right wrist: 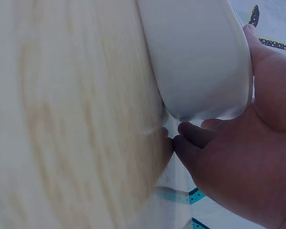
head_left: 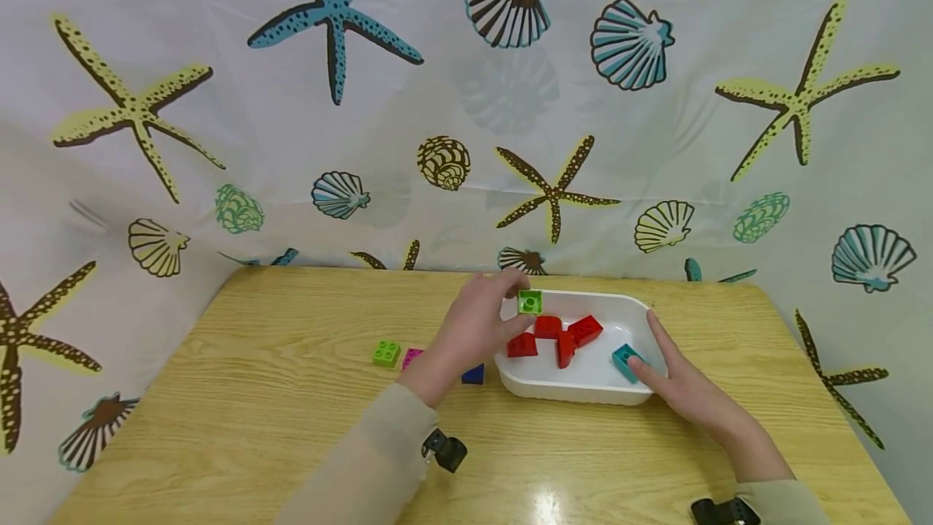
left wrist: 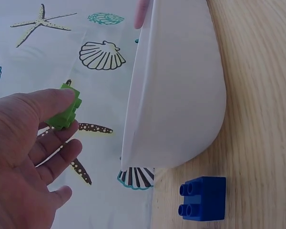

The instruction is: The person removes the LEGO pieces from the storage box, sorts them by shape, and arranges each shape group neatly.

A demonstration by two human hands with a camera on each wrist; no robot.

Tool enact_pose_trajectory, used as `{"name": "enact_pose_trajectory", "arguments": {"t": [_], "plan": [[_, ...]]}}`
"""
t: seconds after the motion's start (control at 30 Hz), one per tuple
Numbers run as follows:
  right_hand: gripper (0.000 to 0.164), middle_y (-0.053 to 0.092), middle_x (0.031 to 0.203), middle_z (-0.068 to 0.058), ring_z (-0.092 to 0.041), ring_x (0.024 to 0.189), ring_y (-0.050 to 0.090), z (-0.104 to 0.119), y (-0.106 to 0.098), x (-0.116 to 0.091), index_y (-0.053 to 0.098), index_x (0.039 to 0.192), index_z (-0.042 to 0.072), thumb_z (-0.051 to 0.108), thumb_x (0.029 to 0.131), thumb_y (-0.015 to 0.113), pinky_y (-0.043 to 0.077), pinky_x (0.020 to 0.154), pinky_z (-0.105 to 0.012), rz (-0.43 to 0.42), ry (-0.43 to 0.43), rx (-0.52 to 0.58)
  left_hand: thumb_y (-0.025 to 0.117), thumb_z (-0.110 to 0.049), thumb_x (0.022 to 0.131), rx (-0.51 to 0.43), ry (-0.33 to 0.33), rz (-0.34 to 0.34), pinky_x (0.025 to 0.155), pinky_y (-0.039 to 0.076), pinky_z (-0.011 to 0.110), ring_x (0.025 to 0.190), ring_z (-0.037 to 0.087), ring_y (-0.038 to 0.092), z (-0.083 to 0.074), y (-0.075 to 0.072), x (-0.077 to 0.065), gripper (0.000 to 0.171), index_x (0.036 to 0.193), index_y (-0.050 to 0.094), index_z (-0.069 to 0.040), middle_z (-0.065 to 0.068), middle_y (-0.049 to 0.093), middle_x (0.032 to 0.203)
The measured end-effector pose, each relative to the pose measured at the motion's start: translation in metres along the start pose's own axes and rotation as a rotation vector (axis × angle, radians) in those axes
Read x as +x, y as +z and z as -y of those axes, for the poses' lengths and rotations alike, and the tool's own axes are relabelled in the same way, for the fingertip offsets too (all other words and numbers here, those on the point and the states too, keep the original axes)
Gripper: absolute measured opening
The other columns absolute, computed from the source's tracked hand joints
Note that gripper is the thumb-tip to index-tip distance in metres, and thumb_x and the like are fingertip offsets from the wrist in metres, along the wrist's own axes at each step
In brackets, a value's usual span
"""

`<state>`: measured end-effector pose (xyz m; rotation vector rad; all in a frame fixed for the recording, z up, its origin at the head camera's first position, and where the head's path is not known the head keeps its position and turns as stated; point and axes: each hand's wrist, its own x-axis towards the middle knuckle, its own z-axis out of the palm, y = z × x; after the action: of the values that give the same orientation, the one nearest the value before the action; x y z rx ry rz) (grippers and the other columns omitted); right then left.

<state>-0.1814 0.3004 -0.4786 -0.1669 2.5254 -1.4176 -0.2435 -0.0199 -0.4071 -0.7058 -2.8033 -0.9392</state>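
Above the left end of the white tray point(head_left: 576, 395), your left hand point(head_left: 475, 321) pinches a green brick point(head_left: 530, 302) between thumb and fingertips, its hollow underside turned toward your head camera. Your right hand point(head_left: 683, 383) grips the tray's right end, thumb over the rim and fingers round the outside of the wall. That thumb's tip lies at a teal brick point(head_left: 624, 362) inside the tray; you cannot tell whether the two touch. Four red bricks point(head_left: 585, 330) sit grouped in the tray's left and middle part. On the wooden table point(head_left: 291, 395), left of the tray, you have a blue brick point(head_left: 473, 375) near its wall, a magenta brick point(head_left: 411, 357) partly hidden by your left arm, and a second green brick point(head_left: 386, 352) farthest out. Behind the table hangs a cloth point(head_left: 408, 120) printed with starfish and shells.
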Motion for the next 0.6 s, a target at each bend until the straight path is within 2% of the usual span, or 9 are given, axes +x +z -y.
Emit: {"name": "enact_pose_trajectory", "arguments": {"t": [0.17, 0.4, 0.6], "plan": [[0.086, -0.010, 0.167, -0.015, -0.048, 0.150, -0.004, 0.001, 0.000, 0.000, -0.013, 0.160, 0.035, 0.044, 0.105, 0.052, 0.009, 0.110, -0.075, -0.002, 0.006, -0.004, 0.079, -0.029, 0.090, -0.002, 0.001, -0.021, 0.094, 0.051, 0.034, 0.107, 0.017, 0.057, 0.008, -0.006, -0.004, 0.033, 0.119, 0.064, -0.023, -0.009, 0.065, 0.114], [0.086, -0.010, 0.167, -0.016, -0.048, 0.150, -0.004, 0.002, 0.000, 0.000, -0.012, 0.160, 0.034, 0.044, 0.105, 0.052, 0.009, 0.111, -0.075, -0.001, 0.003, 0.000, 0.079, -0.032, 0.090, 0.002, 0.002, -0.043, 0.094, 0.052, 0.033, 0.112, 0.017, 0.058, 0.020, -0.011, -0.012, 0.044, 0.131, 0.063, -0.026, -0.008, 0.063, 0.123], [0.086, -0.011, 0.167, -0.016, -0.048, 0.150, -0.005, 0.002, 0.000, 0.000, -0.012, 0.161, 0.033, 0.045, 0.104, 0.052, 0.008, 0.111, -0.075, -0.001, 0.006, -0.008, 0.075, -0.033, 0.093, -0.002, -0.036, -0.049, 0.092, 0.052, 0.032, 0.115, 0.015, 0.054, 0.027, -0.016, -0.019, 0.053, 0.143, 0.057, -0.031, -0.006, 0.060, 0.129]]}}
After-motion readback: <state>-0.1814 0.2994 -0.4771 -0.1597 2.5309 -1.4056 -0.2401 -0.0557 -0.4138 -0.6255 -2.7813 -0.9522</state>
